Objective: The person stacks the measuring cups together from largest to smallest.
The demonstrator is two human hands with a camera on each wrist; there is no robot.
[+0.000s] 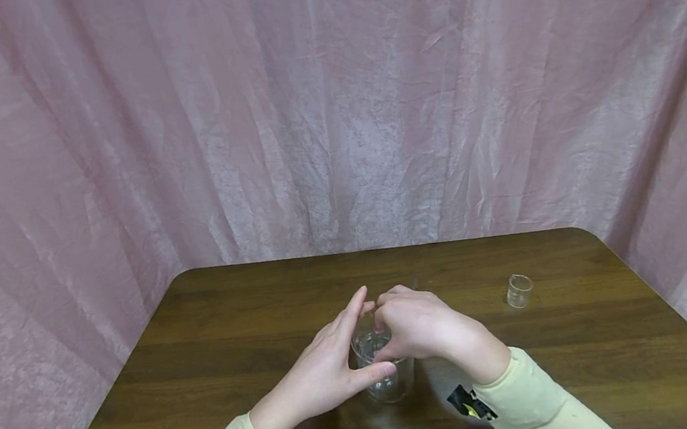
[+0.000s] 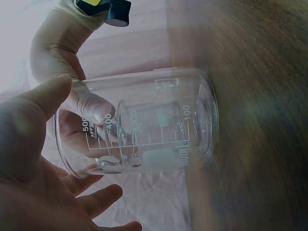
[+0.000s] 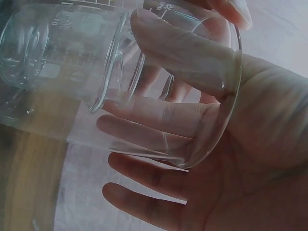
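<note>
Glassware sits low in the centre of the head view: a large beaker [image 1: 400, 384] upright on the wooden table [image 1: 235, 332], between two hands. From the lower left, the left hand [image 1: 322, 368] spreads wide about it, thumb stretched across the near side, fingers fairly straight. From the lower right, the right hand [image 1: 421, 324] dips thumb and fingers into the mouth. A small glass beaker [image 1: 519, 291] stands well apart, right of centre and untouched.

The left wrist view, turned sideways, shows an inner beaker [image 2: 154, 122] inside the large one, mid-frame. The step in hand looks like handling nested glass; the next move calls for a straight, gentle path that keeps wall from knocking wall. White print reads "500", "400" and "100", plus a clipped "APP" and "00mL" — its leading digit is unclear. No brand can be read.

In the right wrist view, thumb and forefinger pinch about the inner beaker's rim, upper centre, while two other fingers lie outside the large wall, lower centre. Glass edges overlap here — I cannot tell whether a third vessel sits between the fingertips. Print toward the upper left is too blurred to read fully.
</note>
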